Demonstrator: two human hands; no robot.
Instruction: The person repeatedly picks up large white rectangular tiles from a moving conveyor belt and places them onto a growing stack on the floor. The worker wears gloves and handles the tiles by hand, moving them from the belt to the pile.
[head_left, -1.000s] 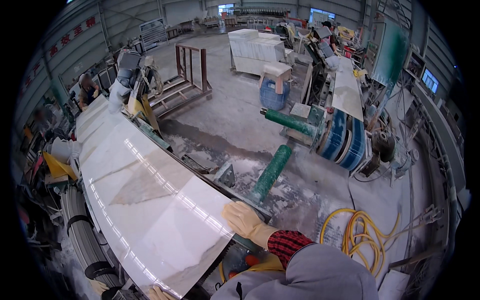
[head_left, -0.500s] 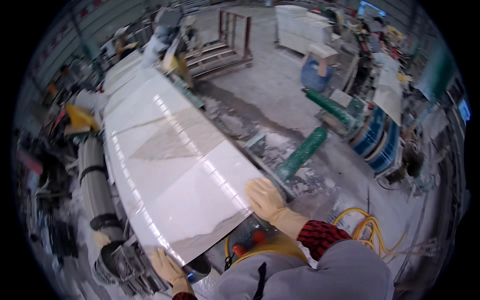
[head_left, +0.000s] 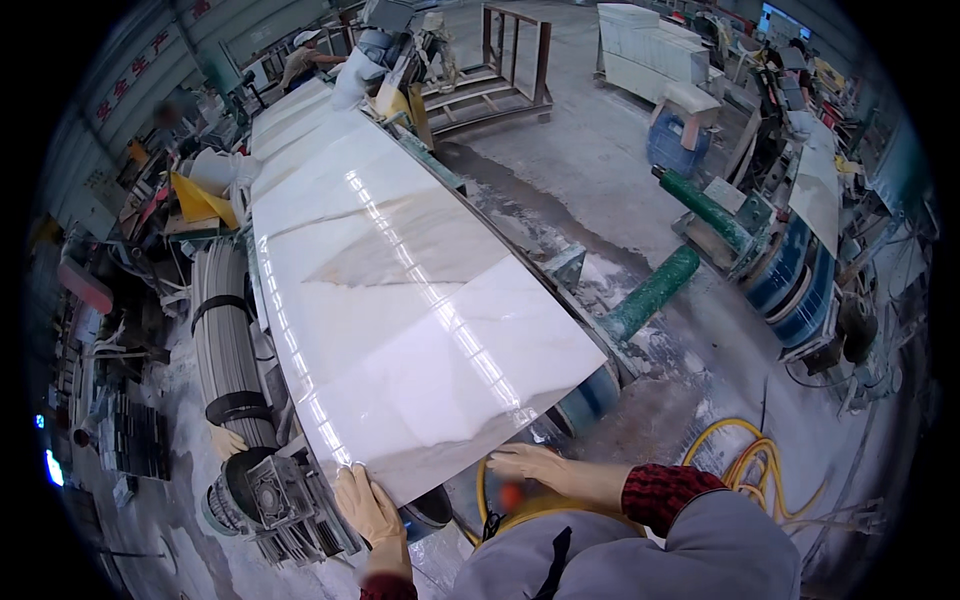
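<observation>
A long polished white marble slab [head_left: 400,290] with grey and brown veins lies on a conveyor line and runs away from me. My left hand [head_left: 368,508], in a tan glove, rests on the slab's near left corner. Just below the slab's near edge my gloved right hand [head_left: 530,463] lies flat with its fingers spread, holding nothing. My grey sleeve with a red checked cuff [head_left: 665,492] comes in from the lower right.
A ribbed grey roller [head_left: 225,345] and a motor [head_left: 270,495] stand left of the slab. Green rollers [head_left: 655,290] and a blue machine [head_left: 800,275] stand right. Yellow hose [head_left: 745,465] coils on the wet floor. A person [head_left: 300,60] works at the far end.
The view has swung left and down over the slab. My right hand came off the slab's near right edge to below it. My left hand moved up onto the near left corner.
</observation>
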